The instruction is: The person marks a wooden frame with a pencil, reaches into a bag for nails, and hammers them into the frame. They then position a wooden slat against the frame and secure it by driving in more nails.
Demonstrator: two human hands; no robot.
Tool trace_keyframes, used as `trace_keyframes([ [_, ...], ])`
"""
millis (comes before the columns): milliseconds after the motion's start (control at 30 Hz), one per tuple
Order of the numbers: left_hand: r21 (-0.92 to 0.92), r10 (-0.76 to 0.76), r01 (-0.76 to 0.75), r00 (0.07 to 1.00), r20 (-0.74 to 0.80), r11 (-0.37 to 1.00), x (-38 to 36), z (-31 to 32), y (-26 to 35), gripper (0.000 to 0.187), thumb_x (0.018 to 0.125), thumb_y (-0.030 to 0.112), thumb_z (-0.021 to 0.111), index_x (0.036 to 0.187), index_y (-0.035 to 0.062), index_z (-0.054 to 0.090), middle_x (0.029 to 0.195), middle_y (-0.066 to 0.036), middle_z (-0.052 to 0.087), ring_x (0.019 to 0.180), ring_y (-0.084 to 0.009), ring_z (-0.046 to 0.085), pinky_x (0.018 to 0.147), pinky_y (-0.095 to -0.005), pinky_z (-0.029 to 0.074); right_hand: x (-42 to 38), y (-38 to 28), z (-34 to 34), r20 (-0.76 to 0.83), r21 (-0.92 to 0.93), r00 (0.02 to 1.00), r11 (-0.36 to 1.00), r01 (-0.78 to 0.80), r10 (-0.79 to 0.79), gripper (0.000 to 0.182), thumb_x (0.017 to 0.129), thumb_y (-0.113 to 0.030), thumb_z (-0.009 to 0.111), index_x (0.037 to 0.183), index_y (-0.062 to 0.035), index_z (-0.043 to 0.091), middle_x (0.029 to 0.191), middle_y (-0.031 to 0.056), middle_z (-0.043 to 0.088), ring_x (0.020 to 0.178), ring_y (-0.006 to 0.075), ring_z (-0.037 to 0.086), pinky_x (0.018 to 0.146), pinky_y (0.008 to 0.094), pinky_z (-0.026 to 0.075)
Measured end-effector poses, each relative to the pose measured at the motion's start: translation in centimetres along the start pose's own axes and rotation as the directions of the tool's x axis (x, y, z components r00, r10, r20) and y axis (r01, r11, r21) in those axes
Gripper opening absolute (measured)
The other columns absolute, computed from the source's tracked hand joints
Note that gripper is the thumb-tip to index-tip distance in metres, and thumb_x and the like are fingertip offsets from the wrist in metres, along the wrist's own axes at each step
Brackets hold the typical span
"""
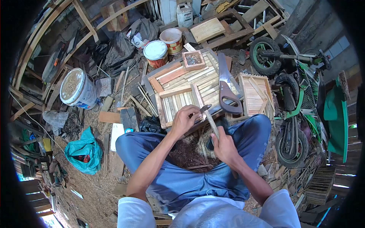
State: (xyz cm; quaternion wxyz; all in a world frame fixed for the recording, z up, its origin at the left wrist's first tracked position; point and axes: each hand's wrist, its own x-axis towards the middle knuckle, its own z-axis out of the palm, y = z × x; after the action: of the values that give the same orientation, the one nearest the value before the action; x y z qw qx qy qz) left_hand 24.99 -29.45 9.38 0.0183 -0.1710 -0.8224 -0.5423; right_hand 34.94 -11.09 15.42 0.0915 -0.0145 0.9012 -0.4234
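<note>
A wooden frame with slats (176,101) lies on a slatted wooden work surface in front of the person. My left hand (185,121) is closed at the frame's near edge, its fingertips pinched on something too small to make out. My right hand (225,146) is wrapped round the wooden handle of a hammer (211,123). The hammer's dark head is beside my left fingertips, over the frame's near right corner. Right of it lies a handsaw (224,81) with a dark handle. A small wooden box (194,60) of nails stands at the far side of the surface.
A slatted crate (255,95) stands to the right, with a green motorbike (300,98) beyond it. Buckets (155,53) stand at the back, another bucket (78,89) at the left. A teal bag (84,152) lies on the littered floor, near wood scraps.
</note>
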Motion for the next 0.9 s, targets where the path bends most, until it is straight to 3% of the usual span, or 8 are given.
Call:
trace_keyframes([
  [67,-0.01,0.002,-0.002,1.0,0.005,1.0,0.0,-0.1,0.4,0.01,0.081,0.006,0.072,0.087,-0.0028,0.071,0.093,-0.012,0.07,0.089,-0.0293,0.067,0.082,-0.0366,0.051,0.0,-1.0,-0.6,-0.006,0.053,1.0,0.998,-0.013,0.014,0.02,0.1,-0.016,0.049,0.101,0.0012,0.04,0.067,0.0316,0.059,0.07,0.0529,0.059,0.062,0.0601,0.044],
  [267,0.032,0.045,-0.045,0.999,-0.014,0.998,-0.2,0.2,-0.2,0.011,0.082,0.006,0.073,0.088,-0.0016,0.072,0.093,-0.01,0.069,0.088,-0.0285,0.067,0.081,-0.036,0.051,0.3,-0.2,-0.6,0.059,-0.072,0.995,0.995,-0.071,0.075,0.018,0.1,-0.014,0.05,0.102,0.0012,0.04,0.067,0.0309,0.058,0.071,0.0521,0.059,0.06,0.0584,0.044],
  [400,0.015,0.029,-0.029,0.999,-0.016,0.999,-0.3,0.4,-0.5,0.011,0.083,0.007,0.072,0.09,-0.0011,0.072,0.096,-0.009,0.068,0.086,-0.028,0.067,0.077,-0.0359,0.052,0.1,-0.8,-0.7,-0.039,0.071,0.999,0.997,-0.003,0.005,0.021,0.1,-0.017,0.049,0.105,0.0011,0.04,0.068,0.0337,0.058,0.072,0.0549,0.058,0.063,0.0607,0.044],
  [500,0.043,0.0,0.002,0.999,-0.033,0.999,-0.5,0.2,0.0,0.012,0.084,0.009,0.071,0.092,0.0001,0.073,0.097,-0.008,0.066,0.08,-0.0264,0.067,0.072,-0.0356,0.053,0.2,0.3,0.0,0.072,-0.043,0.99,0.992,-0.115,0.118,0.019,0.1,-0.015,0.048,0.106,0.0003,0.04,0.069,0.0331,0.058,0.072,0.0542,0.058,0.062,0.0607,0.043],
  [633,0.045,-0.062,0.062,0.998,-0.014,0.997,-0.4,0.1,0.3,0.011,0.084,0.01,0.071,0.092,0.0028,0.074,0.097,-0.006,0.064,0.074,-0.0246,0.066,0.067,-0.0357,0.052,0.1,-0.1,-0.8,0.035,0.02,0.999,1.0,-0.02,0.019,0.02,0.1,-0.016,0.048,0.106,0.001,0.039,0.068,0.0335,0.058,0.071,0.0545,0.058,0.063,0.0615,0.043],
  [733,0.073,0.0,0.001,1.0,-0.013,0.997,-0.5,0.2,-0.3,0.01,0.084,0.011,0.072,0.091,0.0044,0.074,0.095,-0.006,0.064,0.074,-0.0245,0.065,0.067,-0.0355,0.051,0.0,-0.9,-0.8,-0.017,0.048,1.0,0.999,-0.008,0.009,0.019,0.1,-0.015,0.048,0.105,0.0017,0.039,0.067,0.0332,0.057,0.07,0.0542,0.058,0.062,0.0614,0.043],
  [833,0.092,0.007,-0.004,1.0,-0.029,0.996,-0.4,0.2,-0.5,0.01,0.084,0.012,0.072,0.091,0.0058,0.075,0.095,-0.006,0.064,0.074,-0.0247,0.065,0.068,-0.0356,0.051,0.3,0.2,-0.3,0.062,-0.069,0.996,0.996,-0.064,0.068,0.018,0.1,-0.014,0.048,0.104,0.0018,0.04,0.066,0.0324,0.057,0.069,0.0534,0.058,0.06,0.061,0.042],
  [900,0.092,0.02,-0.018,0.999,-0.026,0.996,-0.2,0.2,-0.5,0.011,0.083,0.012,0.072,0.091,0.0052,0.075,0.095,-0.007,0.065,0.076,-0.0252,0.066,0.07,-0.0358,0.051,0.4,-0.3,-0.8,0.025,-0.016,0.999,0.999,-0.029,0.029,0.018,0.1,-0.014,0.047,0.104,0.0018,0.04,0.066,0.0323,0.057,0.069,0.0534,0.058,0.06,0.0611,0.042],
])
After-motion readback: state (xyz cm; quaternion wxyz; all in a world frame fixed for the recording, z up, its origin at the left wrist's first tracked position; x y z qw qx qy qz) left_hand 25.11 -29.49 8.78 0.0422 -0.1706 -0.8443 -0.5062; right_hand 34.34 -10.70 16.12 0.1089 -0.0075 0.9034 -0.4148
